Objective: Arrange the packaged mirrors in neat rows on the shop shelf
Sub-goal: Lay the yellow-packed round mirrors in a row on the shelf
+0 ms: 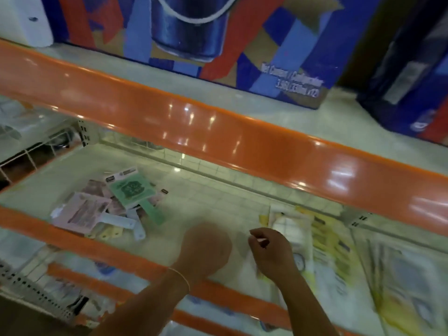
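Several packaged hand mirrors (106, 209) lie in a loose heap on the left of the middle shelf (208, 202); a green one (132, 190) is on top and a pink one (82, 212) is at the front. My left hand (206, 246) hovers over the bare shelf to the right of the heap, blurred by motion, so its fingers cannot be made out. Beside it, my right hand (269, 253) has its fingers curled, with thumb and forefinger close together. I see nothing plainly held between them.
Yellow and white plastic-wrapped packages (322, 241) lie flat on the right of the shelf. The upper shelf's orange front rail (218, 127) overhangs the middle shelf, and large blue and red boxes (242, 40) stand above it. A wire divider (36, 154) bounds the left side. Lower shelves hold more goods.
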A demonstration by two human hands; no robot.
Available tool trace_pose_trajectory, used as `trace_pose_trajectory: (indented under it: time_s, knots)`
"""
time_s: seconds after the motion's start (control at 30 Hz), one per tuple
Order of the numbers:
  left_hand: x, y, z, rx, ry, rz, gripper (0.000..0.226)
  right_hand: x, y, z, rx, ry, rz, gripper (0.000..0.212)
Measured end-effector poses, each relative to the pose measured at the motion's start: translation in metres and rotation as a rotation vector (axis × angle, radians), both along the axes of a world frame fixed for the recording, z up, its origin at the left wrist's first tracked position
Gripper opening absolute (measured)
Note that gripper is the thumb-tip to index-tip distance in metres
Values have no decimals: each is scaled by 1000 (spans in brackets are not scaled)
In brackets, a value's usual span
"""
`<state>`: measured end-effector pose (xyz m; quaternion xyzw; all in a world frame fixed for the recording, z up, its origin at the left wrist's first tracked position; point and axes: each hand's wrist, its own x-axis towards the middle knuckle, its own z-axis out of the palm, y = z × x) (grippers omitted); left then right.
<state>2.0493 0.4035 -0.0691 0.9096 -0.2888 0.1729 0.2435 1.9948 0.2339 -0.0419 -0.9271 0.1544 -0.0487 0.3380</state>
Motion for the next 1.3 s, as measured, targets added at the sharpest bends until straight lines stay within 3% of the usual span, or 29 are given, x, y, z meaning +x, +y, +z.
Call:
trace_pose_trajectory:
  time_s: [0.13, 0.3, 0.5, 0.63, 0.77, 0.93, 1.07, 1.17, 1.23, 1.3]
  knots:
    - [-6, -51, -1, 70, 145, -13, 34, -28, -41, 11, 33, -20, -142, 28]
    - [-19, -105, 5, -48, 482, -14, 26, -59, -82, 15, 85, -44, -275, 26]
    - [-32, -138, 9, -279, 798, 118, 48, -83, -105, 8, 162, 14, -340, 22]
    - [-41, -148, 22, -558, 998, 271, 44, -86, -109, 5, 308, 6, -342, 9]
    - [-50, -157, 29, -767, 1184, 349, 47, -88, -115, 1, 447, 29, -294, 46]
    - [-66, -163, 33, -721, 1135, 350, 37, -92, -128, -5, 548, 14, -248, 47]
    - [-79, -169, 35, -659, 1032, 351, 32, -101, -150, -3, 921, 47, -185, 47]
    - [-87, -174, 37, -566, 1006, 328, 19, -115, -166, 0, 1019, 30, -68, 55]
    - [-87, -178, 35, -533, 1056, 319, 12, -122, -176, -1, 1157, -17, -46, 57]
    - [-86, -184, 35, -600, 1192, 323, 24, -130, -182, 2, 1332, -37, -11, 55]
